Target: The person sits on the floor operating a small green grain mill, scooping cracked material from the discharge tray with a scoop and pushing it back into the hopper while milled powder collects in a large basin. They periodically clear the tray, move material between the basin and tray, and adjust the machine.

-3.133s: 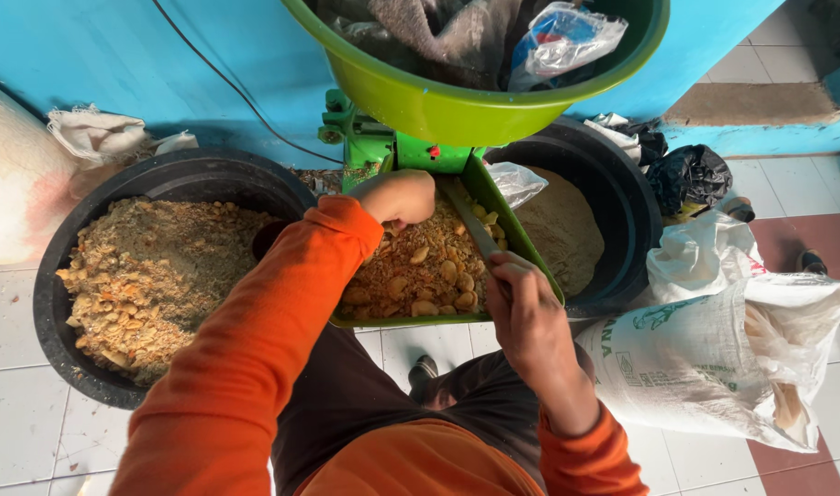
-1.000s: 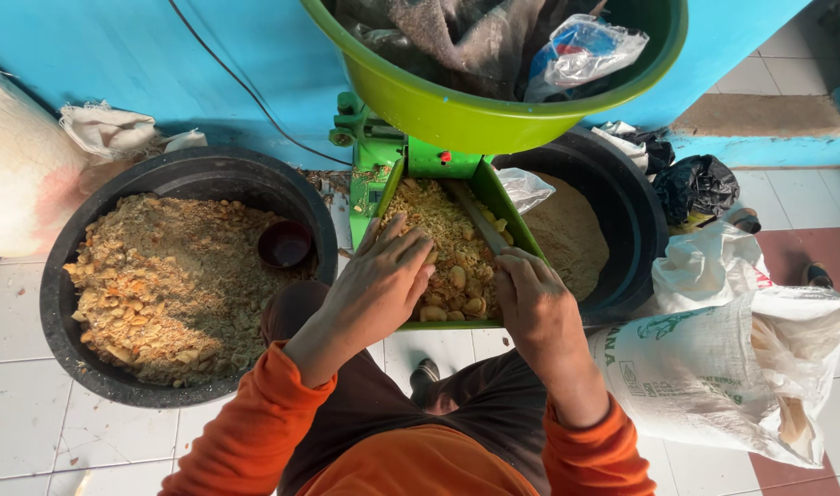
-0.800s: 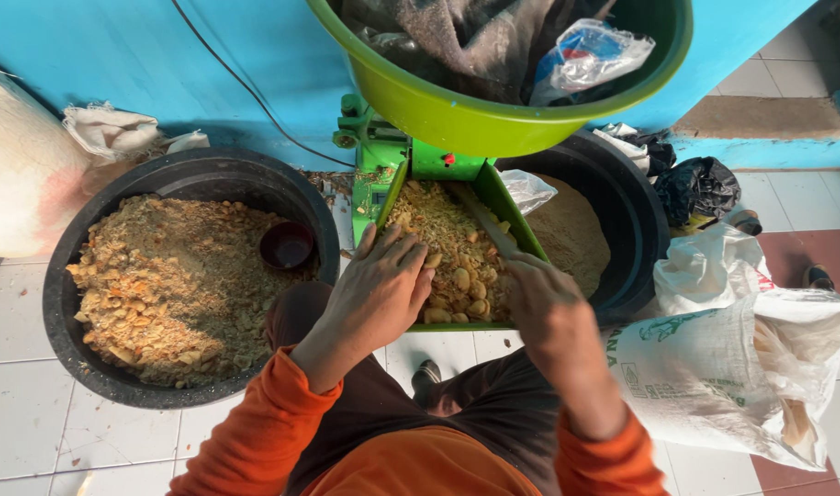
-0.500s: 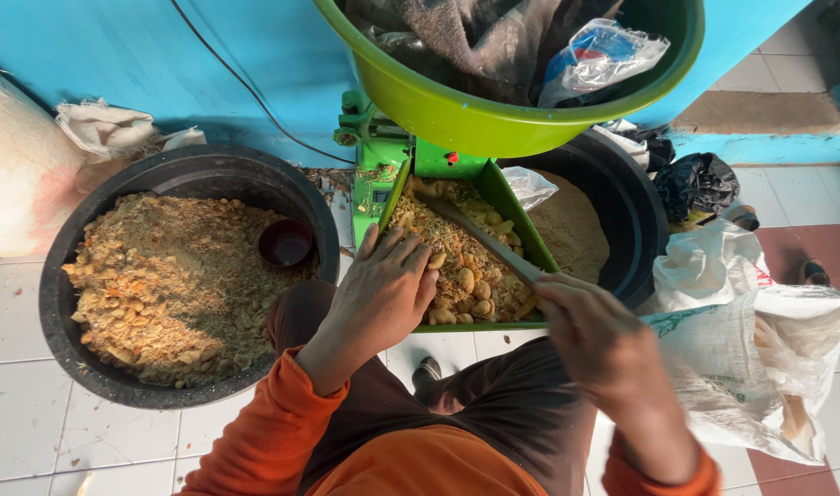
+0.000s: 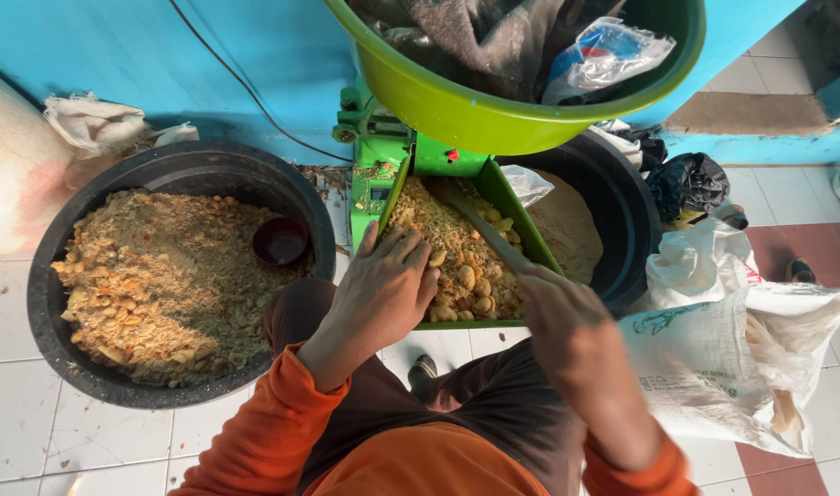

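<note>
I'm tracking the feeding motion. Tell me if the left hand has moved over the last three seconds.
Yes. The left hand has pulled back from deep in the green tray to its near end, toward the person.

My one camera sits on my head, looking steeply down and close over my lap at the green tray (image 5: 521,225), tubs and tiled floor (image 5: 16,404) against the blue wall (image 5: 163,64).
</note>
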`<control>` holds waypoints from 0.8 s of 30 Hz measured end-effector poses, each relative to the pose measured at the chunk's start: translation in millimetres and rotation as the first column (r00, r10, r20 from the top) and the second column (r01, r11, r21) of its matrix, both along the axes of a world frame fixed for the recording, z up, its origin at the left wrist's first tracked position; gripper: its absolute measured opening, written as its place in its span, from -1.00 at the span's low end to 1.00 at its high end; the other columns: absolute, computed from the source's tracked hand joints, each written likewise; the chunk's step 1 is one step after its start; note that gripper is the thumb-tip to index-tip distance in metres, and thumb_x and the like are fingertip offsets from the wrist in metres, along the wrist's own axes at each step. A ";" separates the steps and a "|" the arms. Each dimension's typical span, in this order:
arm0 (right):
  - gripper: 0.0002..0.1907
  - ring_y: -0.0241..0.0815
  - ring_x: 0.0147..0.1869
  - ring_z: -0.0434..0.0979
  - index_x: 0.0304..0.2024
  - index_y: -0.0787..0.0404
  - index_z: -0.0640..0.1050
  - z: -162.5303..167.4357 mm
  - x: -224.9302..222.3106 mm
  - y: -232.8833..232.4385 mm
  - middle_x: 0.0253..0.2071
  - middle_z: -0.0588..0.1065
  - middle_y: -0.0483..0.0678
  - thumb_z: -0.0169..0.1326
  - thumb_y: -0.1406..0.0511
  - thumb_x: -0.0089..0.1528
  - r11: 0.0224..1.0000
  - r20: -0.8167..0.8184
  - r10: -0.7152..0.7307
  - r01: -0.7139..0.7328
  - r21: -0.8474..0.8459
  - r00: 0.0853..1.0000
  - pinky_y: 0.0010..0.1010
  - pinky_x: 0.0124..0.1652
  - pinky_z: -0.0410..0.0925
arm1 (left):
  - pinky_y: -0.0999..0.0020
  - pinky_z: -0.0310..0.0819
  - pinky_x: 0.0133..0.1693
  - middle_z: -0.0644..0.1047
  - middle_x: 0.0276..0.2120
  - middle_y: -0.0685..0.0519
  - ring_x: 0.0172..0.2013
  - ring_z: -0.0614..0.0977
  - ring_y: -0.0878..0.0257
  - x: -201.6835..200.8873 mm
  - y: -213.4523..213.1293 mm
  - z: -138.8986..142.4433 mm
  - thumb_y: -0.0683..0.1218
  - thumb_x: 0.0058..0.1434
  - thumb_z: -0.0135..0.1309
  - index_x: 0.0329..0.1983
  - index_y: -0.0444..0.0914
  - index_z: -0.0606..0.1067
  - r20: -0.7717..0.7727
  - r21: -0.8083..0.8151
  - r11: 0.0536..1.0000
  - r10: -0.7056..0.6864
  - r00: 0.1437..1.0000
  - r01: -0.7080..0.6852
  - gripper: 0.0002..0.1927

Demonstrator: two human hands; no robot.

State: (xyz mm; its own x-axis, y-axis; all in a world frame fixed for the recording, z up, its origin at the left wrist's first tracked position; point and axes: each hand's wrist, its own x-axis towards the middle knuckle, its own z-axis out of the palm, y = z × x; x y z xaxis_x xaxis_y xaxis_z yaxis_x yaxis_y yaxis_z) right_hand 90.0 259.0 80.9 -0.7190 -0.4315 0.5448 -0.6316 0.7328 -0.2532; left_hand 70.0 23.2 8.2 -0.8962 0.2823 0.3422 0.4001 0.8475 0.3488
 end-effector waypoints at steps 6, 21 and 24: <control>-0.76 0.04 0.00 0.64 -0.03 0.32 0.56 -18.9 -15.5 -3.8 -0.02 0.60 0.06 0.19 0.46 0.24 1.000 -0.034 -0.007 0.006 -0.026 0.999 -0.22 -0.03 0.52 | -0.13 0.09 0.34 0.54 0.05 -0.19 0.17 0.50 -0.05 0.5 -0.4 5.3 -0.01 0.34 -0.02 -0.03 -0.40 0.54 -0.007 0.000 1.000 0.012 1.000 -0.012 -0.63; -0.75 -0.30 -0.14 0.66 -0.05 0.31 0.32 103.4 11.7 35.2 -0.14 0.57 -0.02 0.11 0.41 0.33 0.963 0.255 -0.107 0.165 -0.215 0.961 -0.51 -0.16 0.53 | -0.17 0.07 0.33 0.55 0.09 -0.18 0.19 0.49 -0.06 -2.0 0.3 -5.2 0.02 0.35 -0.03 0.03 -0.40 0.54 -0.014 -0.021 1.000 0.001 1.000 -0.001 -0.59; -0.75 -0.17 -0.38 0.60 -0.08 0.33 0.44 82.5 2.4 25.0 -0.28 0.56 0.06 0.24 0.44 0.27 0.988 0.132 -0.151 0.146 0.050 0.980 -0.38 -0.35 0.44 | -0.17 0.08 0.33 0.55 0.08 -0.17 0.19 0.49 -0.06 -2.7 0.5 -4.9 0.01 0.36 -0.04 0.02 -0.40 0.54 0.022 -0.027 1.000 -0.004 1.000 0.004 -0.61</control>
State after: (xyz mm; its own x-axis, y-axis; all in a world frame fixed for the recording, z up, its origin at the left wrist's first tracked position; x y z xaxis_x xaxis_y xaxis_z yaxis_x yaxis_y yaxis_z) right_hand 92.4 284.0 163.4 -0.8426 -0.3338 0.4225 -0.4767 0.8273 -0.2973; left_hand 67.3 23.7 3.3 -0.9025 0.2947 0.3142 0.3957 0.8553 0.3344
